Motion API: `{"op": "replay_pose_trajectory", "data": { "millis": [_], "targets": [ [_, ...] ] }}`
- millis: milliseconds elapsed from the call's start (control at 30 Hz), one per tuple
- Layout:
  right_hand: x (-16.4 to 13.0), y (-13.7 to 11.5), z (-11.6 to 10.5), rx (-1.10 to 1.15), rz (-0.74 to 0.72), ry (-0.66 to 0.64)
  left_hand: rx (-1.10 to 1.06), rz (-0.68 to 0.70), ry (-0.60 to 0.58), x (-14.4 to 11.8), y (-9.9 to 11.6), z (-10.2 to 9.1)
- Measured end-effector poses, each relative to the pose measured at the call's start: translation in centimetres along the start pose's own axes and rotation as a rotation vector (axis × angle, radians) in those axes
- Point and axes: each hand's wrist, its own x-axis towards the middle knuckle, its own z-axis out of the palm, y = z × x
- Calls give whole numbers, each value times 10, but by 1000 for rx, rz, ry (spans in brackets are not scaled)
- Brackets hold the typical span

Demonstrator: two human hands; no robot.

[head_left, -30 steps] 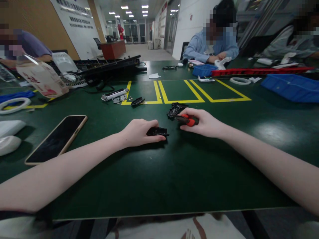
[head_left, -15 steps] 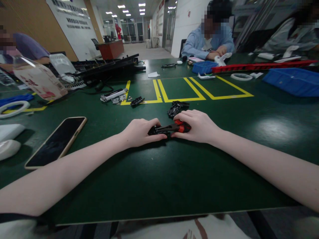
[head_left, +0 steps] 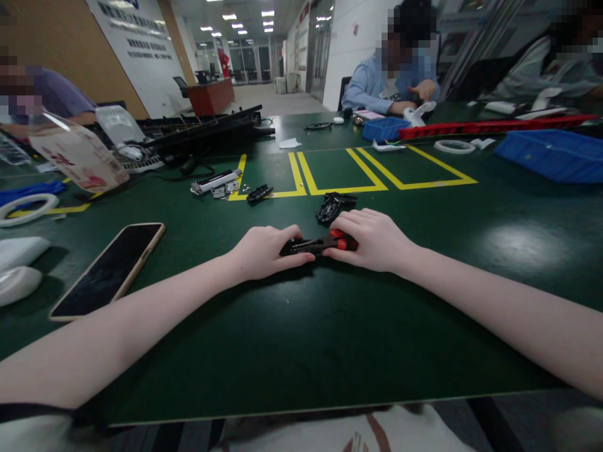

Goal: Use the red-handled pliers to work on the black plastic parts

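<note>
My right hand is closed around the red-and-black handles of a pair of pliers, its jaws pointing left. Between the thumb and fingers of my left hand is a small black plastic part. The plier jaws meet this part; whether they grip it I cannot tell. Just beyond my right hand lies a heap of black plastic pieces. Farther left, another black piece rests on the yellow tape line.
A phone lies left of my forearm. White-and-black parts sit by the tape. Blue bins and a long red strip are at the right. Co-workers sit across the table, beyond a plastic bottle at the left.
The pliers have shifted very slightly left towards the black part, with both hands nearly still. Across the table, a co-worker in blue has raised one hand.
</note>
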Motion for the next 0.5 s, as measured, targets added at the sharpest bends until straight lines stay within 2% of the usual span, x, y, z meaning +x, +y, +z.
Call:
{"op": "replay_pose_trajectory", "data": {
  "millis": [500],
  "targets": [
    [7,-2,-8,127,74,-230,5,-16,-24,0,0,-1]
  ]
}}
